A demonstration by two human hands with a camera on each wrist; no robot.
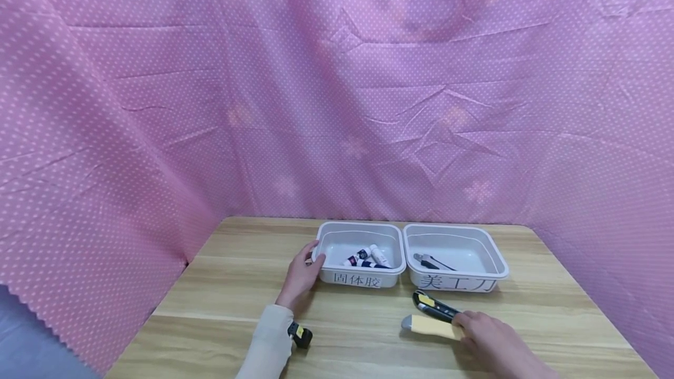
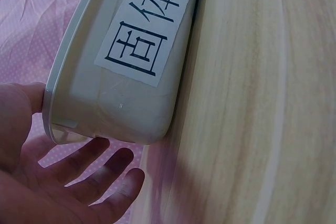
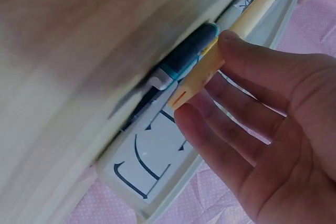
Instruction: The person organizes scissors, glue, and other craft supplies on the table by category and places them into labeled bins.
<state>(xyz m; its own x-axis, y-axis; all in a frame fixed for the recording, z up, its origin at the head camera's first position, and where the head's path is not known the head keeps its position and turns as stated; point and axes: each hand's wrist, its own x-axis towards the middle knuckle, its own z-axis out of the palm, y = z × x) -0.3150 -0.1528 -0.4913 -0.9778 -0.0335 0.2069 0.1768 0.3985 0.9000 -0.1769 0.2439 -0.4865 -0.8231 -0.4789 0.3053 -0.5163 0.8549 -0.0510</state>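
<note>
My left hand (image 1: 301,274) rests against the left end of a white plastic bin (image 2: 79,77), its thumb at the rim and its loosely bent, spread fingers by the side wall. Between thumb and fingers my right hand (image 3: 262,114) pinches a yellow utility knife (image 3: 202,74). This knife (image 1: 434,327) has a grey tip pointing left in the head view. Beside it, close over the table, is a black utility knife (image 1: 433,306) with a yellow slider; its rear end runs to my right fingers. In the right wrist view the dark knife (image 3: 181,51) lies behind the yellow one.
Several glue sticks (image 1: 367,255) lie in the left bin, labelled 固体胶. A second white bin (image 1: 495,256), labelled 美工刀, stands right beside it with a grey-and-black utility knife (image 1: 429,261) inside. Pink dotted cloth (image 1: 368,104) hangs behind the wooden table (image 1: 210,309).
</note>
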